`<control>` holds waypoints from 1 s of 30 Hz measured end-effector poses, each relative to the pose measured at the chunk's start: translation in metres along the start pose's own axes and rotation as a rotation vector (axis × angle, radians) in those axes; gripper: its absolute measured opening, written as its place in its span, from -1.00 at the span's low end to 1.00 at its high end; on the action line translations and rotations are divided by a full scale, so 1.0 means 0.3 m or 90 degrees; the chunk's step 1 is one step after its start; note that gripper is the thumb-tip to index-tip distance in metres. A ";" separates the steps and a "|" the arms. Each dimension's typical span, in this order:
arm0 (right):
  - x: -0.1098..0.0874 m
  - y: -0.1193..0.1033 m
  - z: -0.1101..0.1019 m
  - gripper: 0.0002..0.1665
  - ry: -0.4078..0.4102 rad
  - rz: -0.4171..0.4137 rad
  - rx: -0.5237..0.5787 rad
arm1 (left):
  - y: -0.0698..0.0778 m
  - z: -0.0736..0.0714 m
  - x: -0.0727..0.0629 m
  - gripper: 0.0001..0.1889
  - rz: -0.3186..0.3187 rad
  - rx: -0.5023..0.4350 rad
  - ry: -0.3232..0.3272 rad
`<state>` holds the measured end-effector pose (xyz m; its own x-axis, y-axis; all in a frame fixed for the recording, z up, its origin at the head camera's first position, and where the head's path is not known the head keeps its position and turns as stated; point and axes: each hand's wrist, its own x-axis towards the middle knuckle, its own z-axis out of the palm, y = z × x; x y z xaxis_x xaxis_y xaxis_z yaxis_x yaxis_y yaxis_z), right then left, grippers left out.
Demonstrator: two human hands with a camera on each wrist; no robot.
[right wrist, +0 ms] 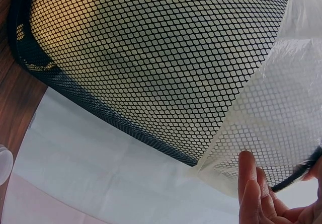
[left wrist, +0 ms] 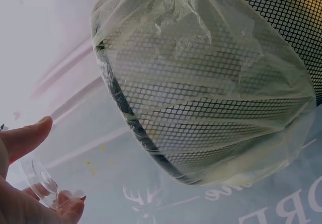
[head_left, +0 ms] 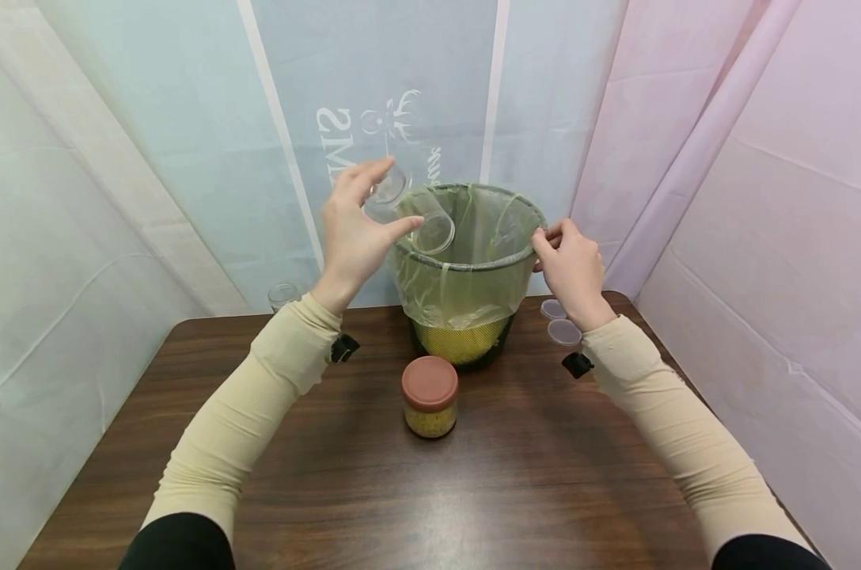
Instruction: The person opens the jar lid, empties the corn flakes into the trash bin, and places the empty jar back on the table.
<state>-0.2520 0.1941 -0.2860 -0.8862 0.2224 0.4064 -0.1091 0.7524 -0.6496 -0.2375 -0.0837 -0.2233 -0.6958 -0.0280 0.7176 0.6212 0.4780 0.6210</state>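
Note:
My left hand (head_left: pixel 359 226) grips a clear plastic cup (head_left: pixel 434 234) between thumb and fingers. The cup is tilted, its round mouth facing the left side of the wastebasket rim. Small yellow flecks (left wrist: pixel 91 168) show beyond the fingers in the left wrist view. A dark mesh wastebasket (right wrist: pixel 151 68) stands upright, lined with a pale, see-through bag (head_left: pixel 466 297) folded over its rim. At the right of that rim, my right hand (head_left: pixel 573 265) pinches the bag-covered edge, fingers outside. In front sits a jar (head_left: pixel 430 396) with a reddish lid and yellowish contents.
Two clear round lids (head_left: pixel 564 332) lie on the brown table (head_left: pixel 316 491), right of the wastebasket. Another clear cup (head_left: pixel 284 295) stands at the back left, partly behind the left forearm. A pale cloth backdrop (head_left: pixel 188 119) hangs close behind and along both sides.

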 end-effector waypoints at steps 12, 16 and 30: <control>0.001 0.000 0.002 -0.56 0.001 0.000 0.001 | 0.003 0.034 0.002 -0.24 0.201 -0.049 -0.059; 0.002 0.001 0.001 -0.55 -0.001 0.001 0.000 | 0.003 0.044 0.003 -0.23 0.278 -0.069 -0.073; 0.003 -0.005 0.000 -0.56 -0.001 0.004 -0.002 | 0.002 0.037 0.014 -0.21 0.029 0.007 0.017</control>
<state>-0.2526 0.1931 -0.2847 -0.8877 0.2253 0.4016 -0.1025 0.7536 -0.6493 -0.2441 -0.0736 -0.2232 -0.6568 -0.0283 0.7535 0.6484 0.4890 0.5835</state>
